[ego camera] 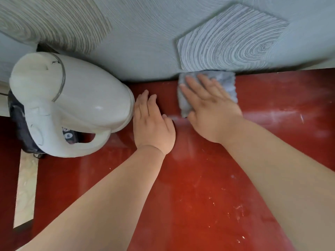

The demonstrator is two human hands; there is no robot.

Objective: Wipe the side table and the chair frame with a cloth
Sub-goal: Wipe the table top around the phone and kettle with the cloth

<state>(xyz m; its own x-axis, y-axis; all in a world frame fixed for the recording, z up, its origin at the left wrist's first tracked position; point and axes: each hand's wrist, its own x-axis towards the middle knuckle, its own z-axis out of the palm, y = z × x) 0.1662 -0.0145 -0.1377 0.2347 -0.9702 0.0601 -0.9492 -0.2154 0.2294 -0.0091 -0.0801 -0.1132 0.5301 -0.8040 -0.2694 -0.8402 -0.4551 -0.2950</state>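
Observation:
The side table (208,196) has a glossy red top with pale dusty smears and specks. A grey-blue folded cloth (224,82) lies on it at the far edge, right against the wall. My right hand (210,109) presses flat on the cloth, fingers spread, covering its left half. My left hand (152,124) rests flat on the bare red top just to the left, fingers together, holding nothing, its fingertips beside the kettle. No chair frame is in view.
A white electric kettle (72,104) stands at the table's left, handle toward me, with a dark phone keypad (68,135) showing behind the handle. A pale textured wall (145,42) runs along the table's far edge. A light strip (26,189) shows at the left.

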